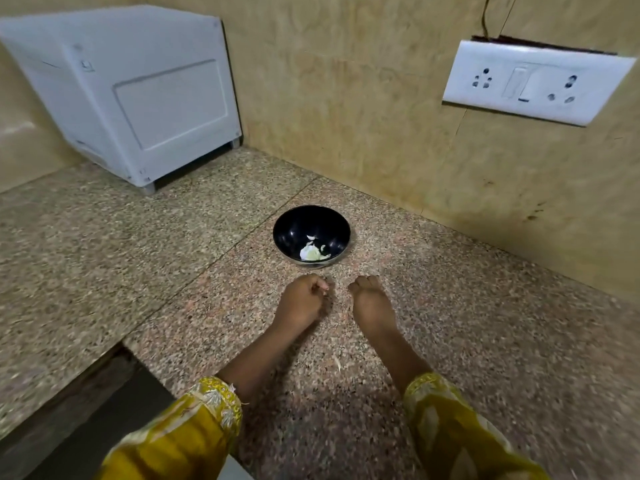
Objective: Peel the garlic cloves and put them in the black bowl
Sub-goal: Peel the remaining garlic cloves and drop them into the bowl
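Garlic cloves (313, 253) lie in the bottom of the black bowl (294, 230), heaped against its near wall. The bowl stands on the speckled stone counter (467, 306), near the beige wall (346, 98). A white boxy appliance (138, 91) sits on short feet at the back left, well apart from the bowl. A white socket plate (533, 83) with a switch is fixed to the wall on the right, with thin wires (485, 15) rising above it. The left hand (303, 299) and the right hand (370, 299) are low over the counter just in front of the bowl, near each other but apart, with yellow patterned sleeves (194, 427) on the forearms. The fingers of both curl inward, and I cannot tell whether either holds anything. The heap is blurred, so its long axis and pointing cannot be read. One small white sliver (310, 237) lies just behind it, lengthwise across the bowl. The garlic looks pale, white to faint yellow-green, against the dark, glossy inside.
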